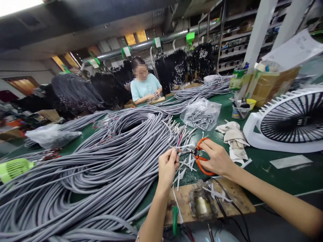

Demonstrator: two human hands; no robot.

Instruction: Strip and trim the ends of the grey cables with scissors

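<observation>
My left hand (pixel 169 165) pinches the stripped end of a grey cable, where a white strip and thin wires, one of them red, stick out. In my right hand (pixel 217 157) are scissors (pixel 203 172) with orange handles, my fingers through the loops. Their blades point left, close to my left fingertips; whether they touch the strip I cannot tell. Behind my left hand, many grey cables (pixel 121 144) lie in a big coiled bundle, with pale stripped ends fanned toward me. White cut strips (pixel 189 162) are scattered on the green table below the scissors.
A wooden board (pixel 184 198) with a dark soldering-stand-like block lies at the near edge. To the right are crumpled cloth gloves (pixel 233 137) and a white fan (pixel 256 134). A clear bag (pixel 200 116) of small grey pieces lies behind. Across the table sits a person (pixel 146 88) in a light blue shirt.
</observation>
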